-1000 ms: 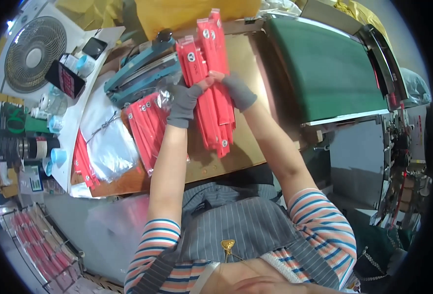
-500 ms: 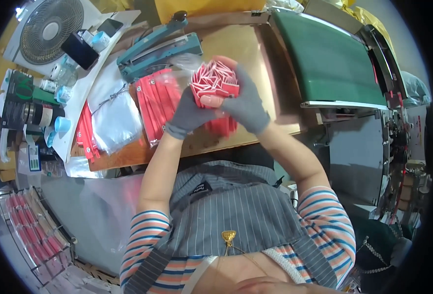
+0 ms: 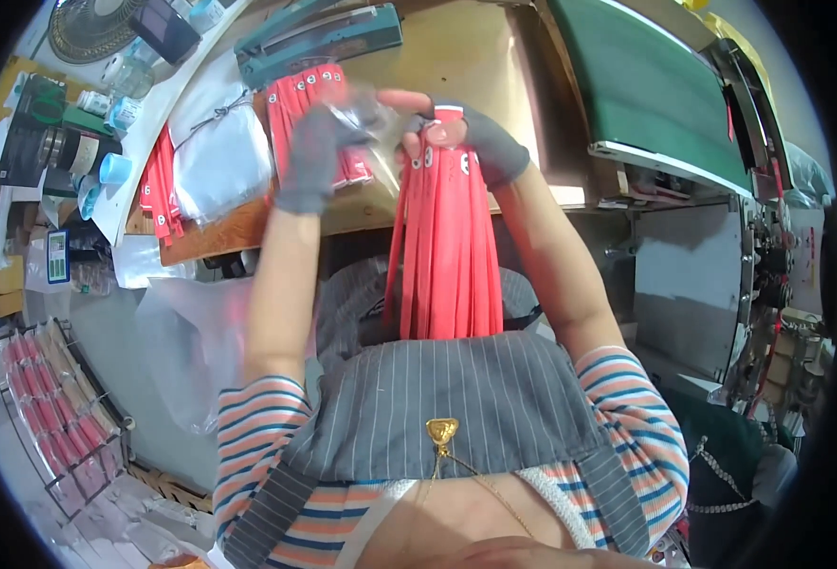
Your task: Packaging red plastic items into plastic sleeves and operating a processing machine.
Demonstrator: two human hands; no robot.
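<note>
A thick bundle of long flat red strips (image 3: 452,247) hangs upright in front of my apron. Each strip has a small white-and-black mark near its top end. My right hand (image 3: 494,142), in a grey fingerless glove, is closed round the top of the bundle. My left hand (image 3: 309,161), gloved alike and blurred by motion, is to the left with its fingers reaching toward the bundle's top. Crumpled clear plastic (image 3: 371,123), seemingly a bag, is pinched in these fingers. Behind the left hand, more red strips (image 3: 291,109) lie in a bunch on the table.
A stack of clear plastic bags (image 3: 219,152) tied with dark cord lies on the wooden table (image 3: 215,235), beside another red bunch (image 3: 160,194). A blue-green bar sealer (image 3: 319,43) stands at the back. To the right is a green-topped surface (image 3: 665,104); a wire rack (image 3: 58,417) stands lower left.
The bundle has turned from end-on between both hands to hanging lengthwise from my right hand. My left hand has come off it and moved left, and the view has shifted.
</note>
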